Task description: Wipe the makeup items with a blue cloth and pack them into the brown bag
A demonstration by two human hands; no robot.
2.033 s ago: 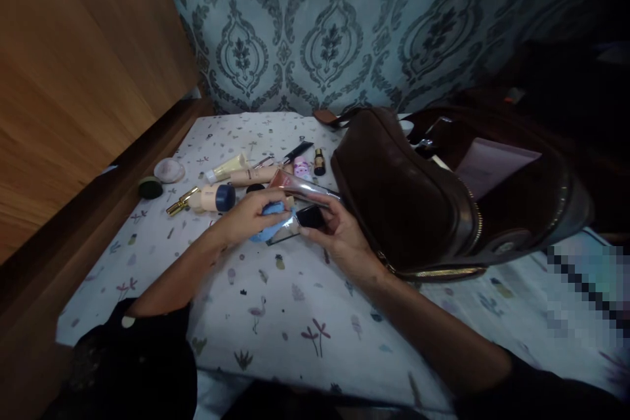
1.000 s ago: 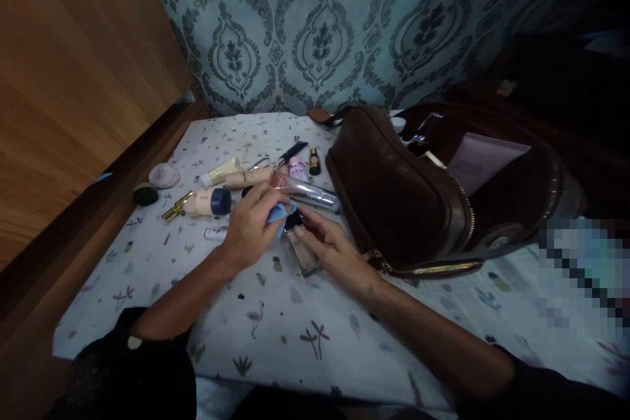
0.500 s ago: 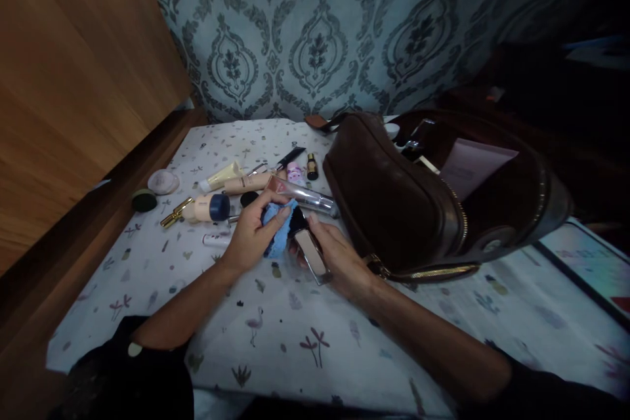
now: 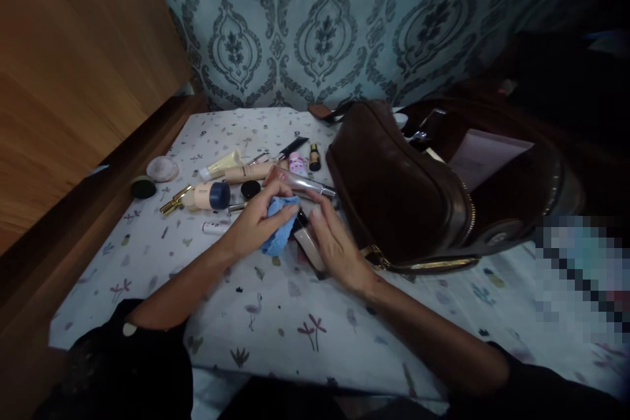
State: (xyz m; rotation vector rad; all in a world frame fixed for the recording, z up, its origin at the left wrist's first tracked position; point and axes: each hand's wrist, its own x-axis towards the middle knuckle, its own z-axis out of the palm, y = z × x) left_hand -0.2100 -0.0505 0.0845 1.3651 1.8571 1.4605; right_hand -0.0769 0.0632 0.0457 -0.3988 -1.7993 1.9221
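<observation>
My left hand (image 4: 253, 226) is closed on a crumpled light-blue cloth (image 4: 279, 226), its thumb pressed over the top. The cloth lies against the dark-capped end of a foundation bottle (image 4: 308, 241), a clear flat bottle with beige contents. My right hand (image 4: 337, 243) holds this bottle along its side, with some fingers stretched toward the cap and others hidden beneath. Just beyond both hands is a silver and pink tube (image 4: 302, 182). Left of them are a round black lid (image 4: 251, 189), a blue-capped beige bottle (image 4: 209, 196) and a white tube (image 4: 216, 228).
An open brown leather bag (image 4: 388, 184) stands at the right, with a pale pink tube (image 4: 485, 157) inside. Several cosmetics, including a yellow tube (image 4: 224, 164) and gold lipstick (image 4: 176, 200), lie on the patterned tablecloth (image 4: 251, 341). A wooden cabinet (image 4: 93, 59) borders the left.
My right fingers have straightened along the foundation bottle, toward its capped end. The cloth has shifted slightly in my left hand. The head view has tilted down a little.
</observation>
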